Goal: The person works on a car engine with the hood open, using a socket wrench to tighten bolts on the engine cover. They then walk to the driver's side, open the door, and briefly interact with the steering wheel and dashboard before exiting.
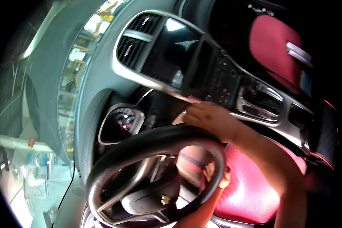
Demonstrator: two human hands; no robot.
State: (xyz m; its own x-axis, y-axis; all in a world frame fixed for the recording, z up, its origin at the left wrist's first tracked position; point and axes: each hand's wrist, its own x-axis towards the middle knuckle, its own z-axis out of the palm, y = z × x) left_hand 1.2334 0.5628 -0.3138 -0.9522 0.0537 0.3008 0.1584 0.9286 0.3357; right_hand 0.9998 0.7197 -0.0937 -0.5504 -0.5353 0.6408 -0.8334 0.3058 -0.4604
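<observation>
My right hand [211,119] reaches across from the lower right to the lower edge of the dashboard's silver trim [171,89], beyond the steering wheel [140,144]. Its fingers are bent and closed, their tips hidden; whatever lies under them does not show. Coming up from the bottom edge, my left hand [225,179] is at the wheel's right side, partly covered by the rim. A few of its fingers show dimly through the wheel opening, too hidden to read. Close to them is a rounded brownish-pink shape [191,161] with a dark band, its kind unclear.
Past the wheel stands the instrument cluster [123,123]. The dark centre screen [173,51] and air vents [135,40] are above my right hand. A gear-shift console [260,102] lies between the red seats [250,186]. The windscreen [45,102] fills the left.
</observation>
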